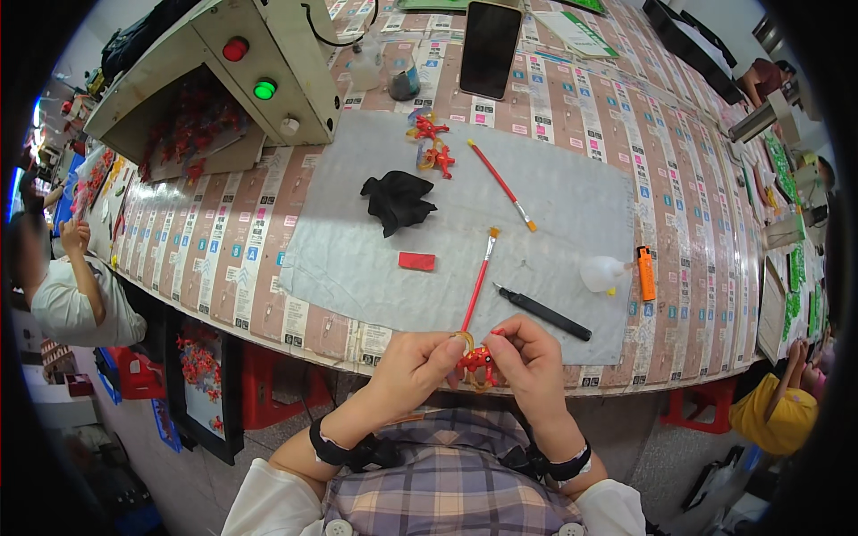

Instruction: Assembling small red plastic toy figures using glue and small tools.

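At the table's near edge, both my hands are closed on a small red figurine (480,364) with yellowish translucent parts. My left hand (413,368) pinches its left side and my right hand (529,364) its right side, thumbs facing each other. Just beyond them lies a red-handled brush (479,284), bristles pointing away. To its right is a black craft knife (543,313), to its left a small red block (416,261). A crumpled black cloth (399,200), a second red brush (502,185) and a few similar red figurines (433,147) rest farther back on the grey mat (340,277).
An orange lighter (646,273) and a translucent white bottle (602,272) are at the right. A dark phone (490,50) stands behind the mat, near a dark jar (404,82). At far left, a metal box (277,45) contains red pieces. Co-workers sit at both sides.
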### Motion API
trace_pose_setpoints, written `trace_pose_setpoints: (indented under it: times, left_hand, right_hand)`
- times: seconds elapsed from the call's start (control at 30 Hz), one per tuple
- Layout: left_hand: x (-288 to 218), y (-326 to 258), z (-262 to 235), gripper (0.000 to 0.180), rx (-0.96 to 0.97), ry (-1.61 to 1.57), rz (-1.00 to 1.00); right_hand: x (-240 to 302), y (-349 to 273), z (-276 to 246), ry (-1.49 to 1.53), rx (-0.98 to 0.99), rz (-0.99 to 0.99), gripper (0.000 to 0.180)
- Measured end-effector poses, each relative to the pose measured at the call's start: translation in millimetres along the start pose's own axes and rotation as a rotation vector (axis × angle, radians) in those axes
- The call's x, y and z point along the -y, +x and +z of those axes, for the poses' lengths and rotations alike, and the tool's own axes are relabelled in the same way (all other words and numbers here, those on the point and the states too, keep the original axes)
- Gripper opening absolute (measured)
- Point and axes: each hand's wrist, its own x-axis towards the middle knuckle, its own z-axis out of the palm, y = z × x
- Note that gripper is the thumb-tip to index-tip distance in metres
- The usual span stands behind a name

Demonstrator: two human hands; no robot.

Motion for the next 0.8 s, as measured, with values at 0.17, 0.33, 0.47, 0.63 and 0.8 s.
trace_pose_setpoints:
  times: [0.17,0.33,0.47,0.63,0.8]
  left_hand:
    - [5,4,-2,0.056,0.085,-0.178,-0.210]
    - [1,6,-3,0.063,0.137,-0.261,-0.247]
    - [1,7,-3,0.065,0.137,-0.293,-0.267]
    - [1,8,-4,0.066,0.132,-0.325,-0.314]
    - [3,4,0,0.054,0.062,-0.172,-0.168]
  right_hand:
    - [-5,5,-3,-0.018,0.021,0.016,0.016]
    - [-9,7,-4,-0.015,0.037,-0.035,0.019]
    - [-14,7,-8,-0.011,0.047,-0.064,0.021]
    - [-14,7,-8,0.048,0.001,-0.068,0.022]
    - [-4,6,-7,-0.016,0.005,-0.036,0.016]
